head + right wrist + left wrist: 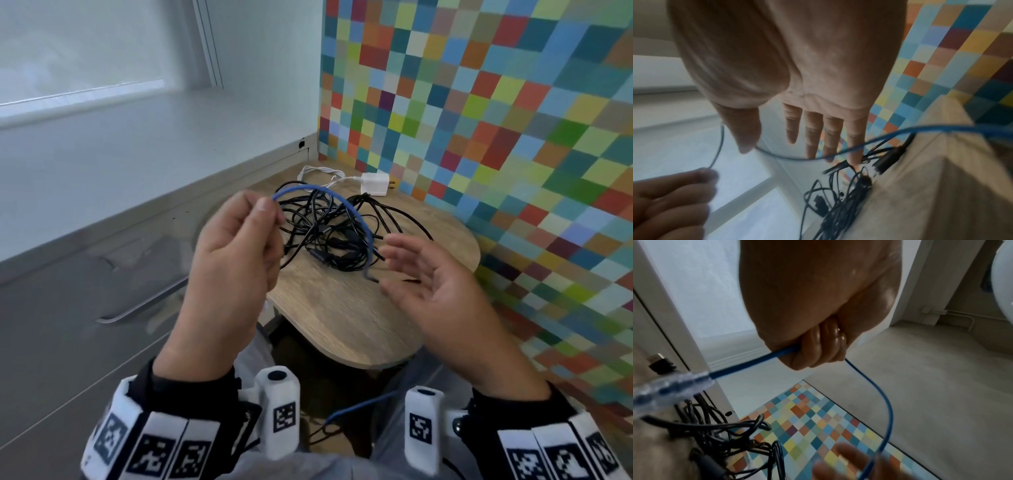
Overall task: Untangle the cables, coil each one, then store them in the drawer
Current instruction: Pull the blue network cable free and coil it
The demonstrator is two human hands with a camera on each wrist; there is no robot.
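Observation:
A blue cable (346, 205) arcs above the small wooden table (342, 318). My left hand (236, 246) pinches it between thumb and fingers; in the left wrist view the blue cable (885, 402) leaves both sides of the fist (813, 352), its clear plug (668, 386) blurred at left. My right hand (428, 284) hovers open, fingers spread, beside the cable's lower end; the blue cable (838, 152) crosses in front of its fingers (830, 133). A tangle of black cables (329, 233) lies on the table. Behind it sits a white charger (375, 183) with its white cord.
A grey cabinet with a closed drawer and metal handle (137, 308) runs along the left under a white counter. A multicoloured checkered wall (496, 120) bounds the table at the back and right. More blue cable (359, 406) hangs below, near my lap.

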